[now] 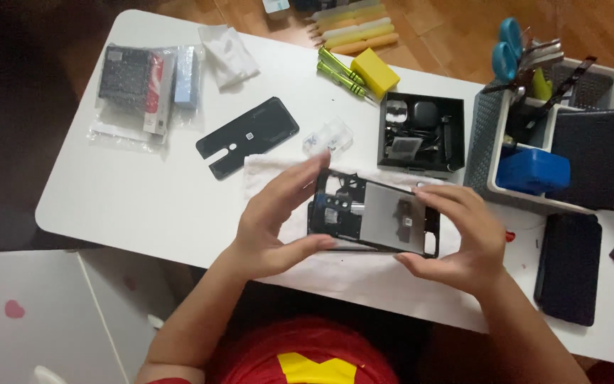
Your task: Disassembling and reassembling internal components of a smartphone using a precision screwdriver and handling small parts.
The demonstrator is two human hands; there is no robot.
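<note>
Head view: left hand (275,224) and right hand (456,238) both clasped around flat, rectangular opened phone (374,213), glossy dark frame.

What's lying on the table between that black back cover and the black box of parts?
Between the back cover and the black box lies a small clear plastic piece, seen from the head camera.

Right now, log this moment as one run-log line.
left hand: holds opened phone | right hand: holds same phone | under: white cloth | beside: back cover
</note>
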